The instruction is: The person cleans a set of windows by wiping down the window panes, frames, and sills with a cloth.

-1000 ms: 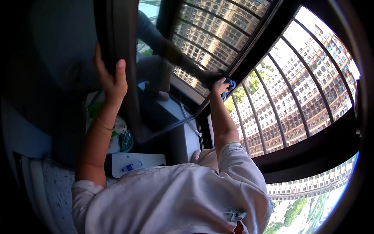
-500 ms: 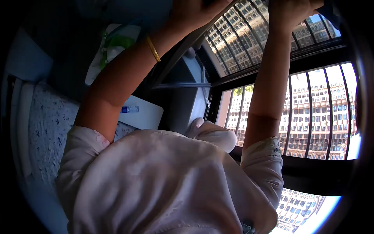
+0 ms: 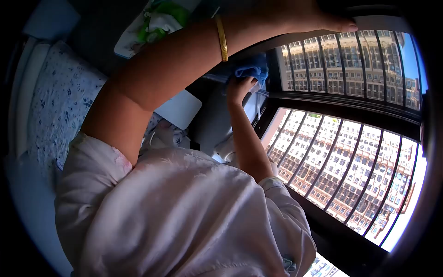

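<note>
Near the top, my left hand [image 3: 330, 21] grips the dark frame [image 3: 318, 34] of the swung window sash; its thumb lies along the frame's edge and the other fingers are hidden. A gold bracelet [image 3: 221, 39] circles that wrist. Lower and nearer the middle, my right hand [image 3: 241, 88] holds a bunched blue cloth [image 3: 253, 71] against the lower corner of the sash, by the hinge side. Bars and buildings show in the sash's glass.
Beyond a barred window opening [image 3: 346, 171] on the right stand buildings. A floral-patterned bed [image 3: 64, 97] is at the left. A white board [image 3: 181, 108] lies near the middle, and a green and white bundle [image 3: 161, 23] rests on a tray at the top.
My right hand, with the cloth, has come down from the upper right to the sash's lower corner. My left hand has shifted right along the frame, and the view has turned.
</note>
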{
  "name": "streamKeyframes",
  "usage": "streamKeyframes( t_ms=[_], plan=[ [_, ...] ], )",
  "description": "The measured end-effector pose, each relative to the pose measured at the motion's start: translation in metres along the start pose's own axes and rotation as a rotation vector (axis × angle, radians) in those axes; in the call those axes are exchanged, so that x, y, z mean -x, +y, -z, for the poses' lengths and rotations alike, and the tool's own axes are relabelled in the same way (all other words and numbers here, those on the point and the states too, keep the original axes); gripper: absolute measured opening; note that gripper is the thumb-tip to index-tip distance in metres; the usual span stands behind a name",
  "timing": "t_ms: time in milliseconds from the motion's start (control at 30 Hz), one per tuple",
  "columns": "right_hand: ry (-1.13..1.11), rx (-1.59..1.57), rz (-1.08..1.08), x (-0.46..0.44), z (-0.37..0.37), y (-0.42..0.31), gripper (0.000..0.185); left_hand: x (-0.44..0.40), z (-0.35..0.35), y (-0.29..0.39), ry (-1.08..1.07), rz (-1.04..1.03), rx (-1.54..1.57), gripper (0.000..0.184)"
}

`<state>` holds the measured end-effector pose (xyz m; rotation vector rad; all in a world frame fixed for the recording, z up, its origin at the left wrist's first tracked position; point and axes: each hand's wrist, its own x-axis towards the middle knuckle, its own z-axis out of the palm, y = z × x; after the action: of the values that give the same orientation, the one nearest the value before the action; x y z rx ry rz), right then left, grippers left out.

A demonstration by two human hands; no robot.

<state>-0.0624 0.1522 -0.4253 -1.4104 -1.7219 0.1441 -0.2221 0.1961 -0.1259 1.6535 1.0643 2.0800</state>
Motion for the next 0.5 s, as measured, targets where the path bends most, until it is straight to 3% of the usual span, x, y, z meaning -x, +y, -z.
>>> streamKeyframes(
  t_ms=[33, 100, 200, 233, 333, 433, 500],
  plan=[
    [0.017, -0.144, -0.098, -0.001, -0.002, -0.001, 0.062, 0.005, -0.001, -0.006, 0.0, -0.004, -0.023, 0.077],
    [0.058, -0.408, -0.308, -0.008, -0.002, 0.004, 0.061, 0.023, 0.002, -0.021, 0.028, -0.208, -0.09, 0.085],
    [0.17, -0.867, -0.76, -0.024, 0.004, -0.014, 0.06, 0.053, 0.001, -0.052, 0.052, -0.167, -0.13, 0.096],
    [0.195, -0.903, -0.87, -0.027, 0.003, -0.022, 0.061, 0.063, 0.002, -0.063, 0.056, -0.1, -0.14, 0.1],
    [0.266, -0.925, -1.122, -0.025, -0.019, -0.013, 0.059, 0.086, 0.006, -0.089, 0.01, -0.157, -0.249, 0.111],
    [0.044, -1.143, -1.283, 0.008, -0.072, 0.054, 0.06, 0.1, 0.012, -0.11, -0.065, -0.147, -0.187, 0.116],
    [-0.186, -1.477, -1.481, 0.028, -0.1, 0.061, 0.061, 0.105, 0.019, -0.118, -0.163, -0.049, -0.002, 0.117]
  ],
)
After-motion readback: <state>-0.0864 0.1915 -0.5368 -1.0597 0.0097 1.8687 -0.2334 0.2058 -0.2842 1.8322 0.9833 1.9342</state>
